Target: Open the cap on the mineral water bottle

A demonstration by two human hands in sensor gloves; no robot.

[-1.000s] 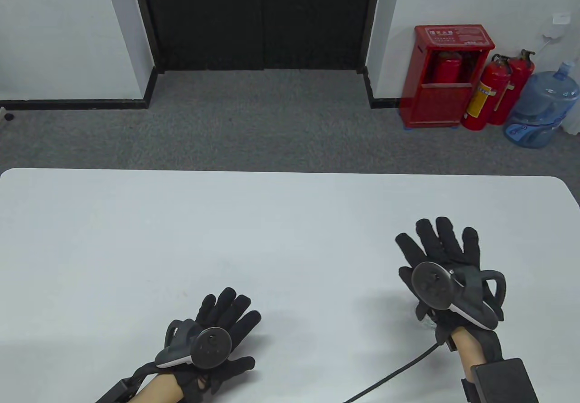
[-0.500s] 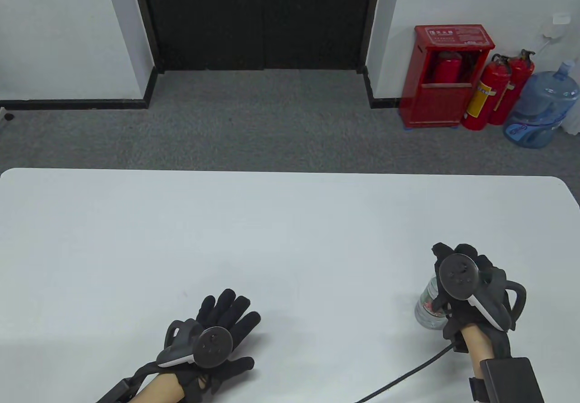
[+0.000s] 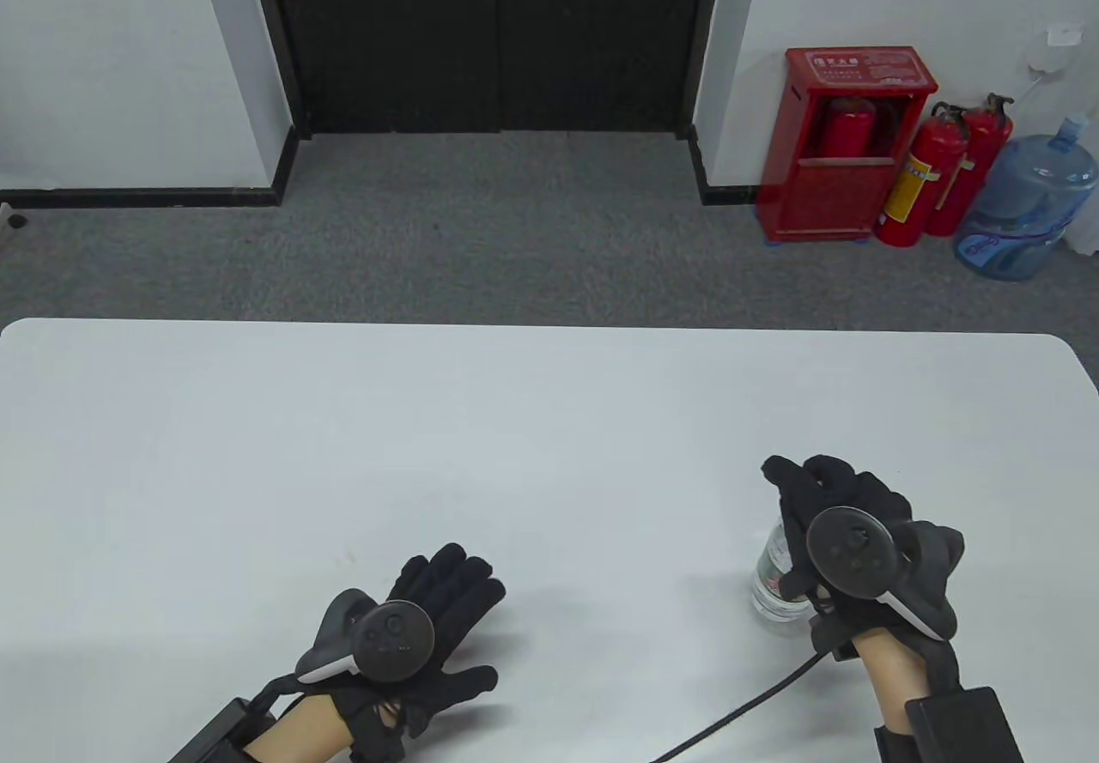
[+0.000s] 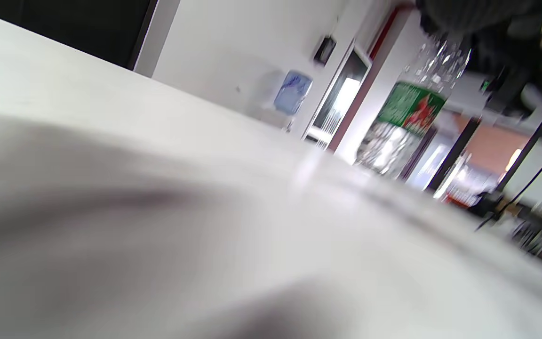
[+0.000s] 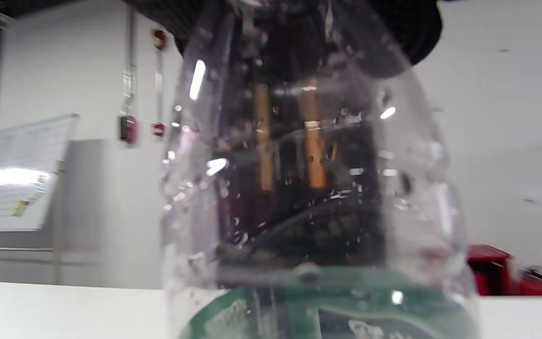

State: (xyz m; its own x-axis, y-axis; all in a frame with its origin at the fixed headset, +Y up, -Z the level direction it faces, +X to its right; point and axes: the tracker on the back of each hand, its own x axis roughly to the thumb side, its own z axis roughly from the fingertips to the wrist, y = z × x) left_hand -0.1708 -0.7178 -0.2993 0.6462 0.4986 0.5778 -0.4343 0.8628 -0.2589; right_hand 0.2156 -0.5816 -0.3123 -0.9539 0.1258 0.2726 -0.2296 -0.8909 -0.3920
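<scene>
white surface [image 3: 429,420] is carrying the mineral water bottle [image 3: 773,578] standing upright at right, newly grasped from above by the right hand [image 3: 846,523], while the left hand [image 3: 412,634], fingers released, is edging closer.

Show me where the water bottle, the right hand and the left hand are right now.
water bottle [image 3: 773,578]: table view, clear body with label, left of the right hand.
right hand [image 3: 846,510]: table view, glove back above the tracker.
left hand [image 3: 429,626]: table view, glove back beside the tracker.
</scene>
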